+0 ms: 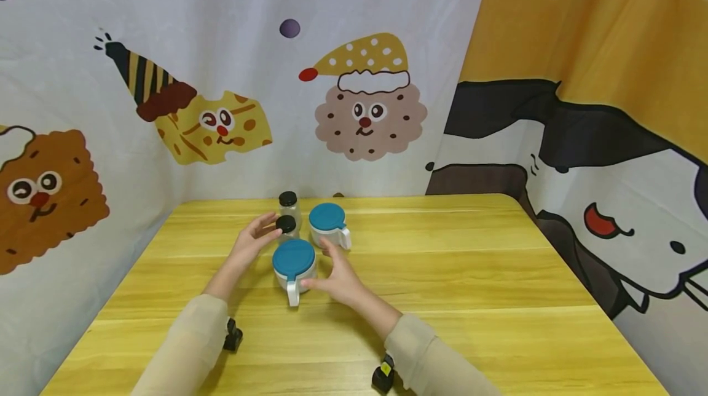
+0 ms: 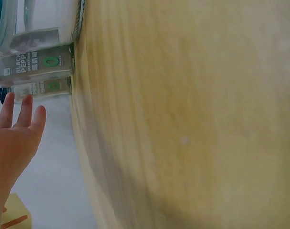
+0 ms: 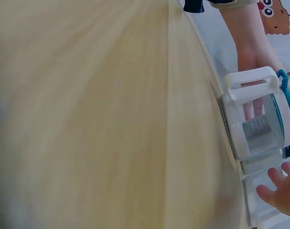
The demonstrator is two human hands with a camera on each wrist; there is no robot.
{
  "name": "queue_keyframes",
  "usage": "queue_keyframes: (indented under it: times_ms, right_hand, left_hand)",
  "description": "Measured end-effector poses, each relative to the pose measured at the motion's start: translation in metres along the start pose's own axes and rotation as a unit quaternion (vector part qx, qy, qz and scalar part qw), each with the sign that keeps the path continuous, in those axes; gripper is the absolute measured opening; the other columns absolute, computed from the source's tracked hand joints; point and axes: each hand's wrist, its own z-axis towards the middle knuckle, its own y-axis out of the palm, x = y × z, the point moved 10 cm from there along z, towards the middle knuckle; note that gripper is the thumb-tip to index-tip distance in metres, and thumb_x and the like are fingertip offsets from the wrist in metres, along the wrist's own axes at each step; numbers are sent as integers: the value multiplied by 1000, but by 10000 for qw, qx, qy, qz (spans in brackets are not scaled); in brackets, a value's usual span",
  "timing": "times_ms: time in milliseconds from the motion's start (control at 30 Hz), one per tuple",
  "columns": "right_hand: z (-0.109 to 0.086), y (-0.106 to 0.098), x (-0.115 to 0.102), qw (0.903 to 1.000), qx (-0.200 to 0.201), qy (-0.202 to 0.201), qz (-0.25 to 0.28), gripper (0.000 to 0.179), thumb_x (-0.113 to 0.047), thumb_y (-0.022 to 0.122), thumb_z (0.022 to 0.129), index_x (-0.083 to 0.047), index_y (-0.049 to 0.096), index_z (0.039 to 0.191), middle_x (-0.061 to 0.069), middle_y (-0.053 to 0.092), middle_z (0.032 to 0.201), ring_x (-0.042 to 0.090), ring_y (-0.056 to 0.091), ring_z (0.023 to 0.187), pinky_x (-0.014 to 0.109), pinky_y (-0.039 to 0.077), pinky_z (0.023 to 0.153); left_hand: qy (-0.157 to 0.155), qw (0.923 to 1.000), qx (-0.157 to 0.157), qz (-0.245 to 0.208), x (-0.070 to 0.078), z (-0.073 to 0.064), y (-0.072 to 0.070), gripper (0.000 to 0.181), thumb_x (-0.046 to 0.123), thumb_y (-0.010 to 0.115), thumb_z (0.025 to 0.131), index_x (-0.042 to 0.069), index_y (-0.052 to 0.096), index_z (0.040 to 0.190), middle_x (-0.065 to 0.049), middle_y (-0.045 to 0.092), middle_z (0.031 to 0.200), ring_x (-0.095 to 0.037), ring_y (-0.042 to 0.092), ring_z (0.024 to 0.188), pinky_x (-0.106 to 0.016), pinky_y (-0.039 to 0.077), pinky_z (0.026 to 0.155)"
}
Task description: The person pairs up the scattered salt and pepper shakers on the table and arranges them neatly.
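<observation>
While it's upright, nearer jar (image 3: 257, 126), seemingly glass, blue lid (image 1: 293, 257)

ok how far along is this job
Looks done: two blue-lidded jars and two black-lidded jars stand grouped, lids on. In hand: the left hand is by the nearer black-lidded jar, the right hand by the nearer blue-lidded jar, neither visibly gripping. Left: perhaps withdrawing both hands, or more shifting.

head: above, facing forward-down | wrists: low, close, across tabletop (image 1: 470, 285) | all share: front jar (image 1: 295, 259)
</observation>
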Motion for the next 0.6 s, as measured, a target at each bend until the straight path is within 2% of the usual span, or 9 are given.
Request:
queue_keyframes:
  times_ms: [167, 267, 433, 600]
  right_hand:
    - [2, 5, 1, 9999, -27, -43, 104, 98, -32, 83, 76, -8, 25, 150, 12, 31, 151, 39, 35, 131, 56, 34, 101]
    - [3, 8, 3, 9998, -60, -62, 158, 96, -29, 83, 76, -9, 24, 151, 10, 30, 152, 38, 35, 131, 55, 34, 101]
    - [6, 13, 4, 9996, -108, -55, 252, 96, -28, 82, 78, -10, 22, 151, 11, 30, 151, 37, 35, 132, 55, 35, 101]
    - [8, 19, 4, 9995, -167, 0, 250, 100, -30, 82, 77, -8, 20, 152, 12, 30, 151, 32, 35, 132, 52, 35, 102]
  left_hand:
    - [-196, 9997, -158, -6, 18, -9, 5, 64, 17, 64, 94, 0, 33, 147, -22, 35, 147, -38, 36, 132, -48, 32, 106]
    - [-207, 9996, -180, 74, 20, -9, 5, 63, 17, 63, 94, 0, 33, 147, -22, 36, 147, -38, 37, 131, -47, 33, 105]
    - [-153, 9997, -189, 33, 13, -3, 4, 64, 18, 65, 93, 0, 34, 146, -22, 36, 147, -39, 38, 130, -49, 33, 105]
    - [-119, 9998, -170, -34, -3, 7, 2, 66, 22, 66, 92, 4, 34, 147, -18, 35, 148, -36, 37, 131, -49, 33, 104]
